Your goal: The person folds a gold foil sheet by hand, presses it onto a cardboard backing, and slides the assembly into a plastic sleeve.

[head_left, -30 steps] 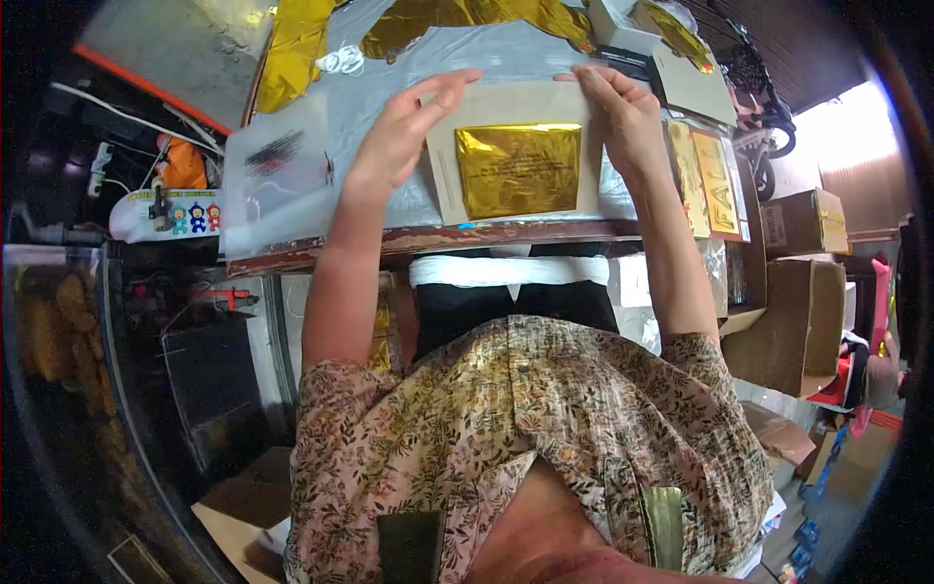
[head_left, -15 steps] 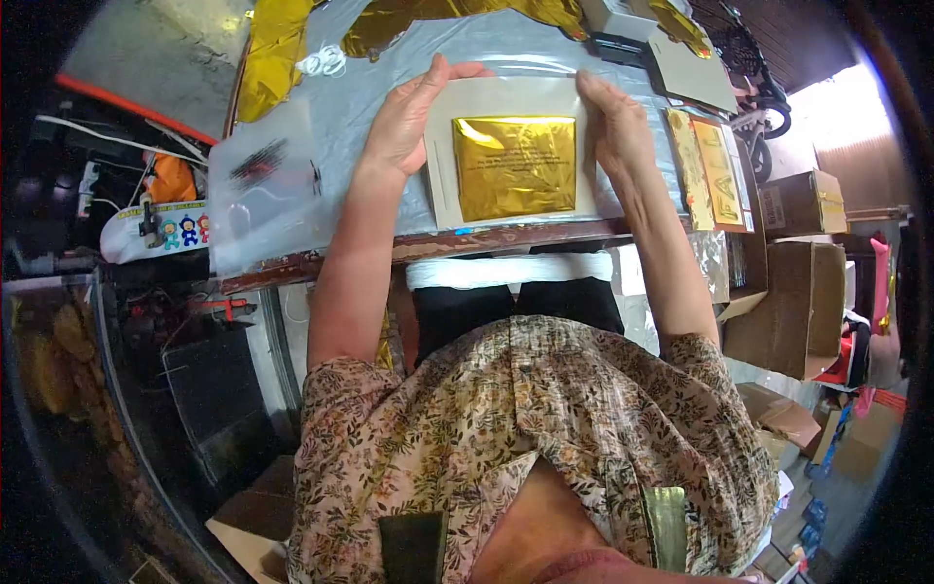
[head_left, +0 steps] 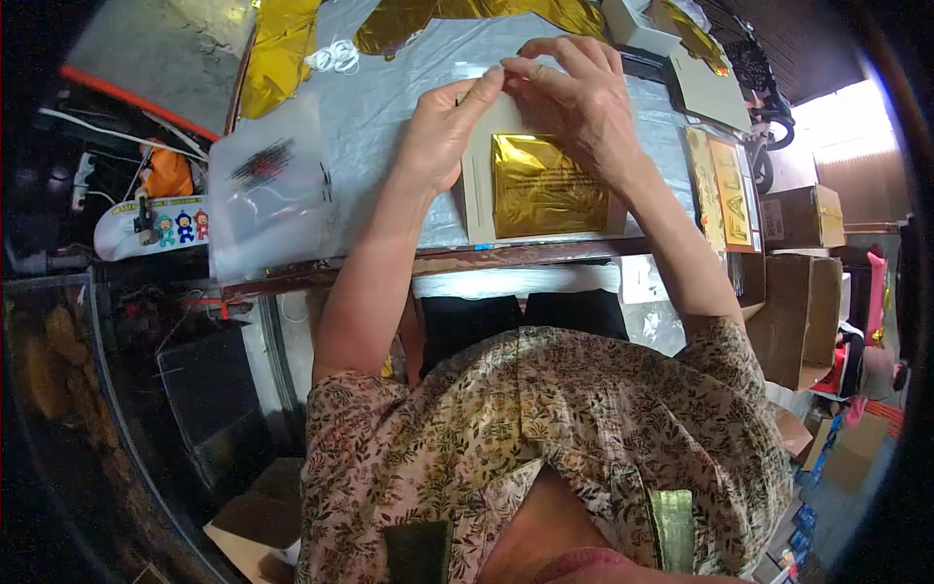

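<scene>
A shiny gold foil packet [head_left: 545,200] with dark printed lines lies against a pale board [head_left: 479,200] near the table's front edge. The board seems to be inside a clear sleeve. My left hand [head_left: 438,136] is at the board's upper left, thumb and forefinger pinched. From the right, my right hand [head_left: 589,107] arches over the board's top, with its thumb and forefinger closed beside the left fingertips. What the fingertips pinch at the upper edge is too small to make out. My right hand hides the board's upper right part.
Clear plastic sleeves [head_left: 268,195] lie at the table's left. White string [head_left: 333,56] and gold foil [head_left: 477,15] are toward the back. Orange-and-yellow printed cards [head_left: 725,190] line the right edge, and cardboard boxes [head_left: 788,311] stand beyond it.
My hands have left the board's two sides and come together at its top edge, fingertips meeting. The board and gold packet appear slightly lower and further right in view.
</scene>
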Demonstrator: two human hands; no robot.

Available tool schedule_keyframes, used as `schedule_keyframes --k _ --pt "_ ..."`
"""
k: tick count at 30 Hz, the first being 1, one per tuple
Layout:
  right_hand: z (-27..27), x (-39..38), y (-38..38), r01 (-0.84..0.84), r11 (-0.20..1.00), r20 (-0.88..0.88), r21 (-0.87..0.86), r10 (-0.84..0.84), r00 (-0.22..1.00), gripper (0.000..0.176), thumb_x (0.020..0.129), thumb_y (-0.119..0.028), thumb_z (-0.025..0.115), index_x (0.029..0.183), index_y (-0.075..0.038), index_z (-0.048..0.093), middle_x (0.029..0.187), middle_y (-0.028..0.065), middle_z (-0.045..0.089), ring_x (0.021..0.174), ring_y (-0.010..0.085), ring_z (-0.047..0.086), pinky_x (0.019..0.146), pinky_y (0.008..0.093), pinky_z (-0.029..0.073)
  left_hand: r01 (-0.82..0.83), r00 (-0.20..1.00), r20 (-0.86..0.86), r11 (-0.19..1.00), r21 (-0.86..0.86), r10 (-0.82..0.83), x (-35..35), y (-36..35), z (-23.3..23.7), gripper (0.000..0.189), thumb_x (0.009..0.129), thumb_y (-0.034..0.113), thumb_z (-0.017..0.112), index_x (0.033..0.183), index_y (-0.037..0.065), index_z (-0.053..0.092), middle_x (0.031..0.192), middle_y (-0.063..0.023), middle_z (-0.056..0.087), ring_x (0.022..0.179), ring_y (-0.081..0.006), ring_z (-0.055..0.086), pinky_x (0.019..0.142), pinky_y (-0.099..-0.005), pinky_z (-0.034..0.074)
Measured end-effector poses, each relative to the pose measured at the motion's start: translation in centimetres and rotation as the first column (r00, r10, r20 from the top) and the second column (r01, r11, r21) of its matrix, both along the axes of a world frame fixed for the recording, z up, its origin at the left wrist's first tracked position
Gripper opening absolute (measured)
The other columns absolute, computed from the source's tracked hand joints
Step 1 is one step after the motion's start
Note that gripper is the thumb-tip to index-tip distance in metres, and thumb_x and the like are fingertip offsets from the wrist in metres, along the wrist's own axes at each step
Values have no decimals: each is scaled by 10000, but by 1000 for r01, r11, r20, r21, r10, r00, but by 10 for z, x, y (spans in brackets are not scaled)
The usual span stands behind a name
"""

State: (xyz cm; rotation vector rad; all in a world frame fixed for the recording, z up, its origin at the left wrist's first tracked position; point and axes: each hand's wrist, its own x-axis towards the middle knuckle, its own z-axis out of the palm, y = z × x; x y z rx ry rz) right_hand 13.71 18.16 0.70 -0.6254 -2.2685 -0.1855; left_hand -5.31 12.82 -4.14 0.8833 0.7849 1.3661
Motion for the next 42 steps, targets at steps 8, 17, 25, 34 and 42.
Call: schedule_keyframes --k 8,17,25,34,42 --pt "25 -6 14 -112 994 148 5 110 983 273 843 -151 762 1115 -120 762 1043 15 685 999 248 616 925 394 424 -31 955 -281 977 212 91 -10 -4 5 387 1025 176 691 1306 -88 661 1212 -110 719 1097 -125 639 998 -276 497" --pt "8 -28 27 -64 996 31 -60 66 997 122 827 -90 757 929 -67 695 913 64 657 921 287 598 859 405 441 -98 944 -280 960 264 173 -5 3 -2 341 1035 237 679 1227 -41 728 1076 -15 743 973 -58 608 860 -241 504" --pt "4 63 121 -426 616 -708 -662 -327 626 197 985 -175 642 975 6 720 692 33 657 568 114 598 513 268 459 -110 992 -57 993 47 112 -22 4 -3 333 1036 217 660 1262 -24 701 1229 -104 714 1107 -164 661 1004 -311 513" --pt "-50 485 -37 -141 389 -372 -910 -618 692 260 1029 -271 613 1157 -62 700 1019 39 741 965 233 694 878 371 518 -114 987 -131 987 -117 98 -37 24 -29 424 1054 194 627 1396 -54 592 1370 -129 634 1264 -218 605 1076 -362 486" --pt "-116 562 -208 -420 -365 122 -831 -856 502 373 976 -511 695 1115 -166 723 1009 34 714 883 194 659 693 356 500 -205 926 -345 972 -115 155 -24 22 -35 538 1014 232 698 1435 -67 550 1424 -156 608 1289 -216 591 1078 -348 475"
